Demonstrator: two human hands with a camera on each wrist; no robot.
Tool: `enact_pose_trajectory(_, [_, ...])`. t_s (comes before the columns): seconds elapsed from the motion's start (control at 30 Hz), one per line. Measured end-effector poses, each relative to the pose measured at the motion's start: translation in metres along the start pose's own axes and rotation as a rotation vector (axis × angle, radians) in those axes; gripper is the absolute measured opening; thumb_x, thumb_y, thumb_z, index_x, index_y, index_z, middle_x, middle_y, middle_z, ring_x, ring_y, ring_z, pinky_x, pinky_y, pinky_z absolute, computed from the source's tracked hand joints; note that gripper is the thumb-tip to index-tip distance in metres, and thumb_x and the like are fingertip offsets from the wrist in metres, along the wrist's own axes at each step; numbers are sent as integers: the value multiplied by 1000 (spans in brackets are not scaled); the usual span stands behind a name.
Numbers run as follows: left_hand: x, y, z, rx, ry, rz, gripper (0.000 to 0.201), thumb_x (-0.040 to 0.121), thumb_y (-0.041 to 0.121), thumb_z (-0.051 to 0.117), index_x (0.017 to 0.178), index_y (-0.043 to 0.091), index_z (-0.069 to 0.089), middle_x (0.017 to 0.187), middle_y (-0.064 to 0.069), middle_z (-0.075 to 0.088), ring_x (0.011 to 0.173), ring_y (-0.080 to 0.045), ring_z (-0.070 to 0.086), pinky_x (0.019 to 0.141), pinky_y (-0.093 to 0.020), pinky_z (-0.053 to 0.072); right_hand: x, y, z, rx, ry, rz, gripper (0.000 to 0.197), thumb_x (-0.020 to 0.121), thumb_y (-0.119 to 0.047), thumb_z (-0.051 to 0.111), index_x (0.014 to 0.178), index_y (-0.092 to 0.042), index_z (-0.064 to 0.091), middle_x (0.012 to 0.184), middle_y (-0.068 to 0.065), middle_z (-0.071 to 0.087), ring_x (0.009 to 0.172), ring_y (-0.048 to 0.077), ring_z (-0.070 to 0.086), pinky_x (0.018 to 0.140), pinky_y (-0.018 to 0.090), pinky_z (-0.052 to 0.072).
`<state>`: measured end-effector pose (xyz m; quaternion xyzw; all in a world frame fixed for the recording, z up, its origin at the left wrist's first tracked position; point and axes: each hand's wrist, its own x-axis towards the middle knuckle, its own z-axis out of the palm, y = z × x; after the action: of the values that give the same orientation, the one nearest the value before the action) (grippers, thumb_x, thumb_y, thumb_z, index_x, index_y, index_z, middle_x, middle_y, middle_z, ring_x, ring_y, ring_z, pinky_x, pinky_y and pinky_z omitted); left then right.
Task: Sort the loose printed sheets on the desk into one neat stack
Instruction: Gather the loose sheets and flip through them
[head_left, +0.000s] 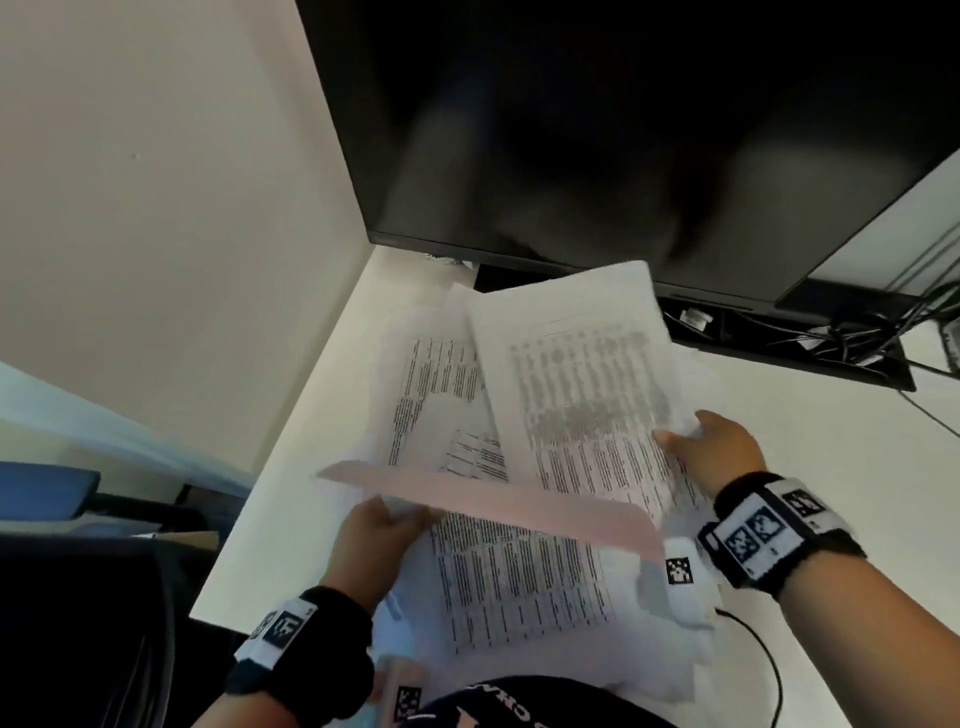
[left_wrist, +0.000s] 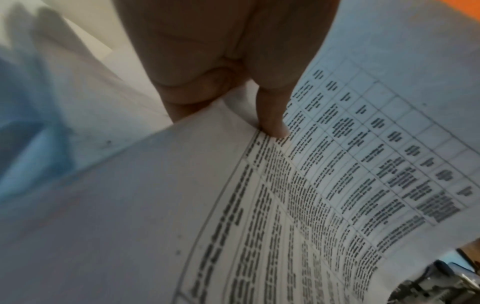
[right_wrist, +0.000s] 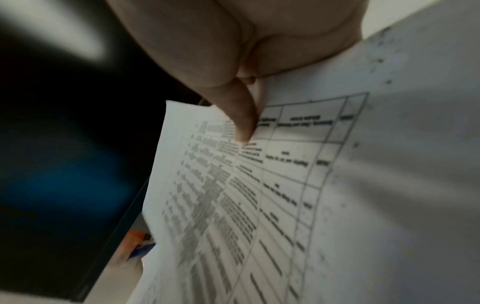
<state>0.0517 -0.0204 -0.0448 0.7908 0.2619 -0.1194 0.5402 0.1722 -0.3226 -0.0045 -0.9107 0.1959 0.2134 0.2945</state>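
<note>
Gripping printed sheets (head_left: 582, 395) w/ both hands, text unreadable

Two hands: a left hand (head_left: 375, 535) and a right hand (head_left: 719, 449), each wearing one black wristband. At least four overlapping printed sheets (head_left: 582, 384) on one white counter (head_left: 831, 426); exact count unclear. One dark monitor (head_left: 623, 130). One bundle of black cables (head_left: 852, 332).

The printed tables on the sheets (head_left: 582, 395) I hold are too blurred to read; my wristband markers (head_left: 753, 530) carry only square codes.
</note>
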Motion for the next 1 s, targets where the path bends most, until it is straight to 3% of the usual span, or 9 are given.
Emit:
enact_pose_trajectory(0.1, [14, 9, 1, -61, 12, 23, 43, 71, 49, 76, 84, 9, 73, 81, -1, 75, 79, -15, 70, 77, -32, 53, -14, 26, -3, 33, -10, 145, 48, 96, -29, 49, 129, 7, 47, 135, 23, 49, 125, 36, 47, 102, 36, 35])
enact_pose_trajectory(0.23, [31, 41, 9, -68, 25, 81, 19, 89, 24, 64, 105, 13, 65, 92, 4, 69, 91, -17, 65, 75, -26, 46, -25, 52, 16, 114, -78, 214, 32, 96, -26, 48, 104, 1, 63, 107, 18, 64, 94, 30, 58, 86, 33, 44])
enact_pose_trajectory(0.37, [80, 56, 13, 245, -46, 187, 39, 82, 45, 61, 112, 20, 61, 114, -2, 63, 104, -22, 61, 94, -41, 50, -26, 56, 34, 246, -115, 197, 28, 90, -30, 57, 106, -7, 63, 109, 9, 67, 102, 31, 61, 95, 40, 47])
enact_pose_trajectory(0.5, [104, 71, 23, 759, -263, 342, 55, 90, 43, 57, 135, 13, 48, 137, 1, 46, 127, -22, 43, 109, -40, 36, -27, 48, 33, 98, -94, 173, 20, 95, -22, 50, 100, -3, 57, 99, 13, 61, 90, 25, 54, 78, 27, 40])
enact_pose_trajectory(0.6, [111, 82, 30, 1082, -320, 450, 63, 86, 53, 57, 136, 16, 47, 138, -1, 44, 124, -21, 42, 107, -38, 34, -24, 57, 33, 97, -35, 193, 13, 94, -19, 51, 90, -7, 50, 90, 9, 58, 82, 22, 51, 72, 25, 37])
enact_pose_trajectory(0.73, [114, 85, 40, 1288, -376, 509, 68, 78, 64, 59, 128, 18, 53, 127, 1, 48, 118, -19, 43, 104, -40, 30, -27, 69, 30, 226, 37, 240, 15, 93, -12, 51, 78, -14, 54, 73, 1, 58, 65, 14, 51, 53, 22, 34])
enact_pose_trajectory(0.83, [105, 83, 50, 1225, -450, 522, 60, 80, 57, 63, 124, 18, 50, 102, 3, 57, 98, -16, 51, 102, -41, 37, -27, 76, 30, 286, 83, 263, 14, 93, -12, 51, 81, -11, 57, 75, 4, 60, 64, 13, 51, 52, 21, 33])
enact_pose_trajectory(0.93, [100, 82, 50, 1050, -531, 394, 64, 83, 45, 66, 135, 17, 43, 110, -3, 65, 97, -18, 60, 97, -38, 45, -25, 78, 28, 321, 119, 264, 14, 93, -12, 51, 80, -11, 57, 76, 4, 61, 66, 16, 53, 55, 23, 34])
enact_pose_trajectory(1.0, [102, 84, 39, 996, -531, 327, 44, 86, 43, 63, 120, 16, 56, 112, -3, 65, 99, -19, 61, 94, -37, 47, -23, 80, 28, 337, 131, 272, 12, 92, -11, 50, 84, -9, 60, 80, 6, 62, 71, 21, 55, 63, 25, 37])
